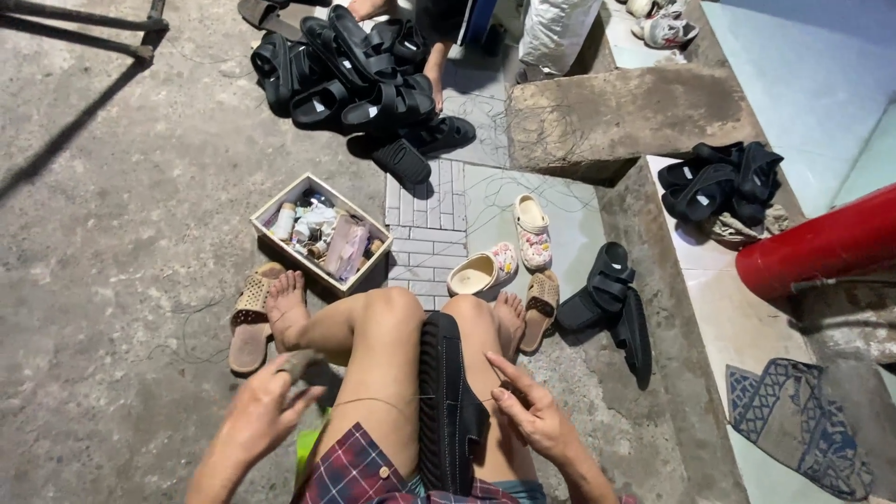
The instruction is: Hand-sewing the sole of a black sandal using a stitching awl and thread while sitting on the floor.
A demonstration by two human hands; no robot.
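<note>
A black sandal (446, 401) lies lengthwise between my bare knees, its sole edge up with light stitching along it. My right hand (530, 411) rests beside it on my right thigh, fingers pinched on a thin thread (383, 400) that runs left across my leg. My left hand (263, 411) is out to the left near my left foot, fingers curled round a small dull object that I cannot make out.
A wooden box (320, 233) of small supplies sits ahead on the concrete. A heap of black sandals (359, 79) lies beyond it, more black sandals (611, 299) at right, tan slippers (250, 317) by my feet, small pale clogs (509, 252), a red cylinder (821, 245).
</note>
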